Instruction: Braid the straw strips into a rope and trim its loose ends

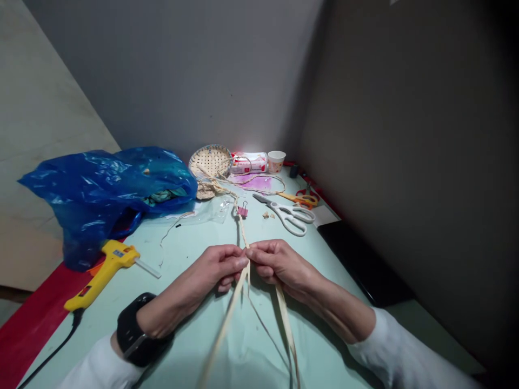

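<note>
My left hand (227, 266) and my right hand (276, 262) meet at the middle of the table, each pinching a pale braid of flat plant-fibre strips (244, 232). The braid runs away from my fingertips to a small pink binder clip (242, 211) clamped on it. Loose strips hang toward me: one wide strip (225, 319) below my left hand, another (287, 324) below my right hand, and a thin one between them. My fingers hide the point where the strips cross.
A yellow glue gun (101, 275) and a blue plastic bag (109, 189) lie left. White-handled scissors (288, 213), orange-handled scissors (304, 200) and a black flat object (360, 262) lie right. Behind stand a woven basket (211, 160), a red-and-white pack (250, 162) and a paper cup (277, 162).
</note>
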`<state>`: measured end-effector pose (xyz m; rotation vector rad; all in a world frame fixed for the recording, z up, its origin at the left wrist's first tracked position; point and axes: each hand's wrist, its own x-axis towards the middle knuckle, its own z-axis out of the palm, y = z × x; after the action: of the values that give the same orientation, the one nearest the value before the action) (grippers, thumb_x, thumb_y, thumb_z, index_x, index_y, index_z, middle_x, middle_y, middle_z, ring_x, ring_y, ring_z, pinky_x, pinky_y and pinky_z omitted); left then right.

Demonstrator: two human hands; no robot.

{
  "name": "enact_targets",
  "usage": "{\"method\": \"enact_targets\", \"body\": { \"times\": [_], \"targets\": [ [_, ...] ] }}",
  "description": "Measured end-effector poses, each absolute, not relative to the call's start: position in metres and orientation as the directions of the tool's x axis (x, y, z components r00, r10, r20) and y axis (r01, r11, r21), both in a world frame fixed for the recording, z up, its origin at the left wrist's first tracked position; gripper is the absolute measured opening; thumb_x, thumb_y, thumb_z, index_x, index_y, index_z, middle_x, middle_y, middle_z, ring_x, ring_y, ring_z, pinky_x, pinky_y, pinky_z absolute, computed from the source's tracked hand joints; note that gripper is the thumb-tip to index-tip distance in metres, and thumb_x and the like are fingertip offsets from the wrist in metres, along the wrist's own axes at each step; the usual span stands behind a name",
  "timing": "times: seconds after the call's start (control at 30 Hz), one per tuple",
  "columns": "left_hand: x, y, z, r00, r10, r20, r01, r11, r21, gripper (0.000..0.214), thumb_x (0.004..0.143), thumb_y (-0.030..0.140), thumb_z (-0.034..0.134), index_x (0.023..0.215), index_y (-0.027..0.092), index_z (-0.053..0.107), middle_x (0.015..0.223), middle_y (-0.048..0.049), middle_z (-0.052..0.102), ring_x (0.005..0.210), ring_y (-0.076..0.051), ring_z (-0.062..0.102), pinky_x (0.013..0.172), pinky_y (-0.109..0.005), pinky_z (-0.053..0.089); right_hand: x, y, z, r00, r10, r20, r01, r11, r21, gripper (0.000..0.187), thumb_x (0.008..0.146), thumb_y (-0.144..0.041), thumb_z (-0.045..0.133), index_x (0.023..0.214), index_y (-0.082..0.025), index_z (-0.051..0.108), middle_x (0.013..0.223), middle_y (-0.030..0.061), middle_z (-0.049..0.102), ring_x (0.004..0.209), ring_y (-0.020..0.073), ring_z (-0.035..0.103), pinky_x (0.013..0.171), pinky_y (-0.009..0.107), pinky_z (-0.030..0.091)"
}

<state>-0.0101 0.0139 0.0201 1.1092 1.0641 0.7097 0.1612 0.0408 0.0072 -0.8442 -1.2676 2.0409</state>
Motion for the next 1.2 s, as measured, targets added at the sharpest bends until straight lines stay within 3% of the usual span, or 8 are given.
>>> {"method": "enact_targets", "body": {
  "times": [0.1, 0.33, 0.53, 0.67, 0.87, 1.03, 1.2],
  "targets": [
    [-0.01, 0.013, 0.021, 0.334, 0.902, -0.274, 0.092, 0.258, 0.962, 0.024, 0.085, 0.037, 0.063, 0.081, 0.014, 0.056, 0.062, 0.0051, 0.044, 0.048, -0.006, 0.033, 0.045, -0.021, 0.023, 0.162, 0.042, 0.006, -0.651, 0.743, -0.152, -0.174, -0.342, -0.923, 0.034, 0.081, -0.043, 0.068, 0.073, -0.013, 0.055, 0.049, -0.0091, 0.035, 0.044, 0.0037, 0.021, 0.044, 0.023, 0.011],
    [-0.007, 0.008, 0.012, 0.301, 0.902, -0.309, -0.091, 0.349, 0.933, 0.023, 0.085, 0.036, 0.063, 0.08, 0.015, 0.053, 0.063, 0.0079, 0.032, 0.052, -0.007, 0.02, 0.044, -0.02, 0.021, 0.162, 0.038, 0.006, -0.646, 0.755, -0.11, -0.123, -0.246, -0.962, 0.035, 0.086, -0.046, 0.061, 0.075, -0.014, 0.053, 0.053, -0.0076, 0.035, 0.048, 0.0055, 0.024, 0.046, 0.023, 0.014],
    [-0.002, 0.001, 0.012, 0.19, 0.924, -0.331, -0.002, 0.338, 0.941, 0.025, 0.08, 0.035, 0.066, 0.073, 0.017, 0.05, 0.061, 0.0085, 0.032, 0.049, -0.005, 0.018, 0.042, -0.021, 0.012, 0.164, 0.035, 0.002, -0.58, 0.81, -0.084, 0.003, -0.101, -0.995, 0.031, 0.09, -0.039, 0.054, 0.111, -0.017, 0.044, 0.064, -0.0079, 0.041, 0.052, 0.0078, 0.03, 0.048, 0.021, 0.025],
    [0.001, -0.001, 0.013, 0.114, 0.937, -0.33, 0.093, 0.32, 0.943, 0.024, 0.081, 0.035, 0.062, 0.071, 0.018, 0.05, 0.056, 0.0091, 0.034, 0.045, -0.005, 0.022, 0.042, -0.022, 0.014, 0.168, 0.034, 0.006, -0.593, 0.804, -0.052, 0.191, 0.078, -0.979, 0.024, 0.095, -0.029, 0.043, 0.117, -0.018, 0.042, 0.069, -0.0055, 0.046, 0.057, 0.0098, 0.038, 0.055, 0.022, 0.032],
    [0.003, 0.001, 0.009, 0.053, 0.952, -0.301, 0.207, 0.285, 0.936, 0.023, 0.08, 0.037, 0.061, 0.07, 0.017, 0.054, 0.049, 0.01, 0.031, 0.046, -0.006, 0.023, 0.043, -0.022, 0.014, 0.167, 0.022, 0.026, -0.568, 0.823, 0.009, 0.507, 0.358, -0.784, 0.02, 0.098, -0.023, 0.039, 0.116, -0.017, 0.045, 0.071, -0.002, 0.054, 0.06, 0.0127, 0.043, 0.059, 0.024, 0.032],
    [0.006, 0.0, 0.01, 0.005, 0.958, -0.288, 0.214, 0.28, 0.936, 0.019, 0.076, 0.029, 0.059, 0.064, 0.017, 0.054, 0.047, 0.0102, 0.029, 0.047, -0.007, 0.022, 0.044, -0.023, 0.014, 0.162, 0.012, 0.023, -0.55, 0.835, -0.02, 0.667, 0.425, -0.612, 0.009, 0.095, -0.018, 0.038, 0.096, -0.017, 0.047, 0.062, -0.0026, 0.047, 0.049, 0.0117, 0.03, 0.05, 0.026, 0.021],
    [0.008, 0.0, 0.011, -0.037, 0.963, -0.267, 0.238, 0.268, 0.933, 0.019, 0.073, 0.03, 0.058, 0.061, 0.017, 0.054, 0.046, 0.01, 0.028, 0.045, -0.006, 0.022, 0.044, -0.023, 0.013, 0.164, 0.005, 0.012, -0.574, 0.807, 0.141, 0.702, 0.573, -0.422, 0.014, 0.083, -0.006, 0.042, 0.082, -0.019, 0.044, 0.059, -0.0038, 0.045, 0.046, 0.0105, 0.02, 0.048, 0.028, 0.017]
  ]
}}
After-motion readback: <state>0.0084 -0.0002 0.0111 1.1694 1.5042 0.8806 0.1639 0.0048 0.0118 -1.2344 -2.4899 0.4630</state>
